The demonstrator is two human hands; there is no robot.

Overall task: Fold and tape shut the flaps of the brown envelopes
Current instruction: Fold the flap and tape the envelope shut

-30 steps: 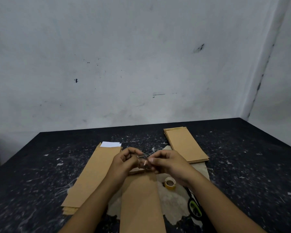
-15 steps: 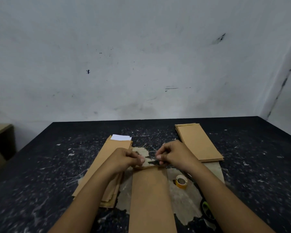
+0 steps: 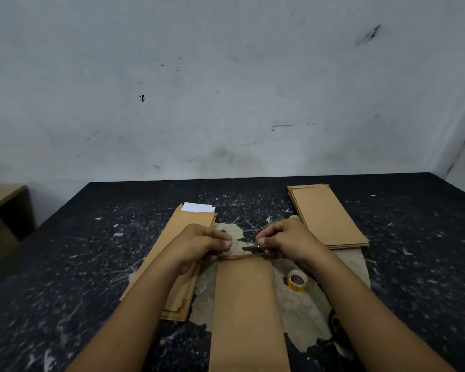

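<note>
With the left hand (image 3: 199, 244) and right hand (image 3: 285, 238) each pinching an end of a clear tape strip (image 3: 249, 248) over the brown envelope (image 3: 246, 304) on the surface (image 3: 91, 264), keep it taut and lower it squarely across the flap.

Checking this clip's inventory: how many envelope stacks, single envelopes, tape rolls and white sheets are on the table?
Envelope stacks: 2, left stack and right stack
Single envelope under the hands: 1
Tape roll: 1
White sheet: 1
Total: 5
</note>
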